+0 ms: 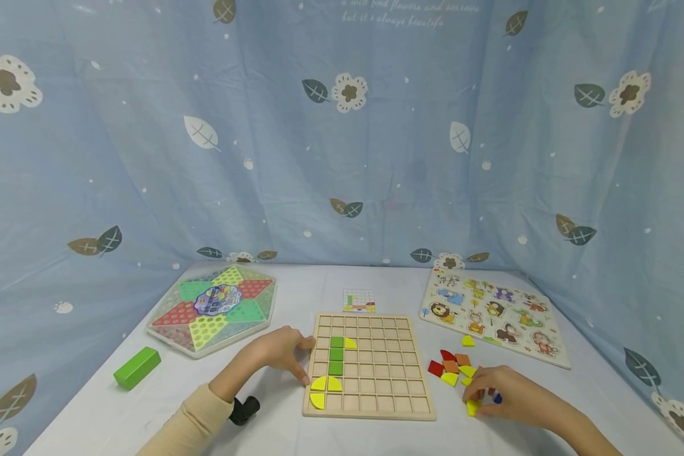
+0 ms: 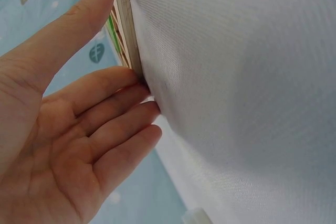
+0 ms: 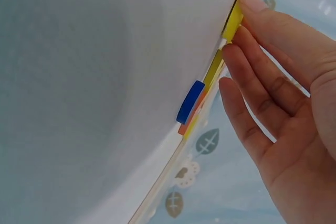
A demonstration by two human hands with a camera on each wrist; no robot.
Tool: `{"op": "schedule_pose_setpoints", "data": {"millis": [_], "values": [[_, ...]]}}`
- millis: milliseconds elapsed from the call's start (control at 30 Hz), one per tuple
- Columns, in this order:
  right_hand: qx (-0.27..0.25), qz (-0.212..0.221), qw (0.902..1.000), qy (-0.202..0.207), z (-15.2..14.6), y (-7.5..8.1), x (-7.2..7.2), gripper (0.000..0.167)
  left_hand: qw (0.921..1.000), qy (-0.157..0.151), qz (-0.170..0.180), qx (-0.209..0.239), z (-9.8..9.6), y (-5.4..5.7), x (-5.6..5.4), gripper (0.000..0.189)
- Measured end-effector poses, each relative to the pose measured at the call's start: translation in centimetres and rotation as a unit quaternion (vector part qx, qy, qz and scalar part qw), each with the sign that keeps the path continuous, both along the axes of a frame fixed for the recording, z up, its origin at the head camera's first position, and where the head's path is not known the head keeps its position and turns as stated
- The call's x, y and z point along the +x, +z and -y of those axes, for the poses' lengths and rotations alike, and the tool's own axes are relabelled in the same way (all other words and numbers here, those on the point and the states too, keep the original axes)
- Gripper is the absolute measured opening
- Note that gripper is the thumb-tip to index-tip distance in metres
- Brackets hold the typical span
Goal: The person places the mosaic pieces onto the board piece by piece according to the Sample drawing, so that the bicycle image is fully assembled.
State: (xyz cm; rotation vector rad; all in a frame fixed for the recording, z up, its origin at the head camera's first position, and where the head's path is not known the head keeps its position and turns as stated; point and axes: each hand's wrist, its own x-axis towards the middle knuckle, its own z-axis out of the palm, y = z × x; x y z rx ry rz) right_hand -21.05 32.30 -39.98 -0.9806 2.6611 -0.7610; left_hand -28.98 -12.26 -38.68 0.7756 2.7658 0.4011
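A wooden grid board (image 1: 380, 408) lies flat in the middle of the table. Three green square tiles (image 1: 336, 355) form a column in its left part, with several yellow quarter-circle tiles (image 1: 317, 401) beside and below them. My left hand (image 1: 279, 351) rests against the board's left edge, thumb and fingers fairly straight, as the left wrist view also shows. To the right of the board, my right hand (image 1: 510, 398) pinches a yellow tile (image 3: 234, 19) between thumb and fingers, low over the table. A blue tile (image 3: 190, 102) lies near that hand, partly hidden in the head view.
Loose red (image 1: 436, 368), orange and yellow tiles lie left of the right hand. A pattern card (image 1: 358, 301) is behind the board. An animal puzzle board (image 1: 493, 310) stands back right, a star-patterned game board (image 1: 213, 307) back left, a green block (image 1: 137, 368) far left.
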Motion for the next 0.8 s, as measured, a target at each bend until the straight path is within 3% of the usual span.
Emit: {"op": "schedule_pose_setpoints", "data": {"millis": [533, 800], "values": [[-0.026, -0.038, 0.9986, 0.024, 2.6, 1.1, -0.5, 0.017, 1.0000, 0.002, -0.001, 0.000, 0.0, 0.0, 0.0, 0.079], [-0.049, -0.104, 0.9891, 0.092, 5.5, 1.3, -1.5, 0.015, 1.0000, 0.003, 0.001, 0.000, 0.0, 0.0, 0.0, 0.080]]}}
